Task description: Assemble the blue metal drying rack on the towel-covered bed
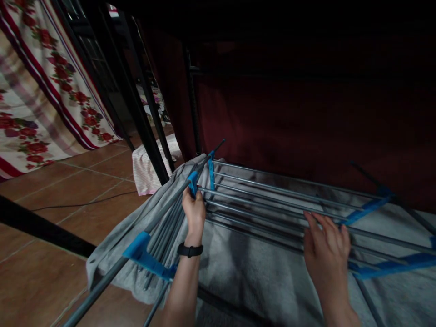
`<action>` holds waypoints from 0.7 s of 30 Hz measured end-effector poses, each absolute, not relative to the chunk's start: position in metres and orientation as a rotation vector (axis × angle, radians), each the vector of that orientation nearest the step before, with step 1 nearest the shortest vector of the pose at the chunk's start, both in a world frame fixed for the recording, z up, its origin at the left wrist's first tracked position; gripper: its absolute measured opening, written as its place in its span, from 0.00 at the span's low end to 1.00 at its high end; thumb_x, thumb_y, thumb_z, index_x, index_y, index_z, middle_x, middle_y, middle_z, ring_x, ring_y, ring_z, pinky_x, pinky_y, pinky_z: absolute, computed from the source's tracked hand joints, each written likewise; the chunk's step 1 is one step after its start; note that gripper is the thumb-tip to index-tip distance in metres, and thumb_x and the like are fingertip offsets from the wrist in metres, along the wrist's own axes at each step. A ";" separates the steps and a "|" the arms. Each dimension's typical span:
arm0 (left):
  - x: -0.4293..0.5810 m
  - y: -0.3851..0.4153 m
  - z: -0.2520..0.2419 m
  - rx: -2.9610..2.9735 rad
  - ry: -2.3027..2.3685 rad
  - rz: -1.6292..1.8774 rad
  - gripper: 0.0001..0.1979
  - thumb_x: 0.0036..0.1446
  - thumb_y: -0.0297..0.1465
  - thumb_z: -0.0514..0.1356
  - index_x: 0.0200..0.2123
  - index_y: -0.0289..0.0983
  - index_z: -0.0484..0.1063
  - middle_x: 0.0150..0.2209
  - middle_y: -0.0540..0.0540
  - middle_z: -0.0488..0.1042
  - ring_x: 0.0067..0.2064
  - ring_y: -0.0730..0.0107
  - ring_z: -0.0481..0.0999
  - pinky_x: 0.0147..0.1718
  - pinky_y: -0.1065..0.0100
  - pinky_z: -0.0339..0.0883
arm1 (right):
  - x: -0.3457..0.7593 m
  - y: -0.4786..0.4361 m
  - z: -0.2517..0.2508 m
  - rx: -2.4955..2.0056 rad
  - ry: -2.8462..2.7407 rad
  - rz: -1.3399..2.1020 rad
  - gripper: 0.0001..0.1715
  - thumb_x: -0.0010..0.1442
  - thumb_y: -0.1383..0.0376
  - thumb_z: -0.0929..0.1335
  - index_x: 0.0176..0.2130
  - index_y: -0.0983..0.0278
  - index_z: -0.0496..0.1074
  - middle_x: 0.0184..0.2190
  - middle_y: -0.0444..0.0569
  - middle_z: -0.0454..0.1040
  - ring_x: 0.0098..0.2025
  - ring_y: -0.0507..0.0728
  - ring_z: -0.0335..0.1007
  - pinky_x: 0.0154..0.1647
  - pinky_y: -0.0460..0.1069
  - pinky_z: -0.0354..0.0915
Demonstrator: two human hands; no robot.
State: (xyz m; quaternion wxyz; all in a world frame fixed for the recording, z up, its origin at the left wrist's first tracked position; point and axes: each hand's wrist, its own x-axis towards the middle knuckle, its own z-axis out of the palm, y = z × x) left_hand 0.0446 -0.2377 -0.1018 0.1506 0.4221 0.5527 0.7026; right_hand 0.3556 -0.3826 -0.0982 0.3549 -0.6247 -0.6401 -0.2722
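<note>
Gripping drying rack rail by blue hinge, my left hand closed; my right hand open, flat on rods. Rack lies on grey blanket. Risk: side wing swings, pinches fingers.

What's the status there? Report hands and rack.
Left hand shut on drying rack by a blue joint. Right hand open, flat on the rack. Grey cloth lies under the rack.

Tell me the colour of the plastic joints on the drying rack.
Bright blue: the plastic joints on the grey drying rack, clearest in the head view.
</note>
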 end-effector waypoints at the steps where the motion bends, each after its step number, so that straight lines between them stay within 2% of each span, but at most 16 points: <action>1: 0.045 -0.238 -0.102 1.218 1.586 2.016 0.16 0.52 0.27 0.57 0.46 0.36 0.71 0.45 0.43 0.75 0.49 0.61 0.74 0.57 0.58 0.61 | 0.353 -0.380 -0.097 -1.614 -1.667 -0.717 0.30 0.63 0.68 0.60 0.63 0.57 0.59 0.53 0.54 0.68 0.59 0.63 0.60 0.63 0.67 0.49; 7: 0.044 -0.242 -0.100 1.288 1.613 1.994 0.14 0.53 0.30 0.59 0.45 0.36 0.72 0.44 0.42 0.76 0.49 0.57 0.74 0.56 0.57 0.62 | 0.353 -0.361 -0.085 -1.632 -1.808 -0.749 0.22 0.64 0.64 0.61 0.57 0.59 0.67 0.41 0.53 0.70 0.47 0.61 0.65 0.58 0.63 0.55; 10: 0.040 -0.242 -0.097 1.355 1.587 1.953 0.11 0.57 0.34 0.58 0.42 0.36 0.73 0.42 0.42 0.77 0.46 0.58 0.75 0.53 0.57 0.65 | 0.353 -0.358 -0.084 -1.603 -1.867 -0.704 0.19 0.65 0.62 0.61 0.53 0.60 0.70 0.38 0.51 0.72 0.45 0.61 0.65 0.54 0.59 0.57; 16: 0.038 -0.244 -0.095 1.320 1.522 1.941 0.12 0.58 0.37 0.59 0.40 0.37 0.74 0.38 0.44 0.77 0.45 0.60 0.76 0.55 0.58 0.63 | 0.350 -0.362 -0.088 -1.572 -1.823 -0.770 0.22 0.68 0.60 0.59 0.57 0.58 0.68 0.36 0.50 0.73 0.41 0.60 0.66 0.49 0.55 0.55; 21: 0.036 -0.249 -0.095 1.243 1.395 1.938 0.16 0.57 0.38 0.60 0.45 0.36 0.74 0.43 0.43 0.78 0.48 0.60 0.75 0.56 0.58 0.63 | 0.353 -0.352 -0.077 -1.590 -1.851 -0.757 0.23 0.69 0.58 0.58 0.59 0.58 0.67 0.32 0.47 0.72 0.35 0.58 0.64 0.46 0.55 0.53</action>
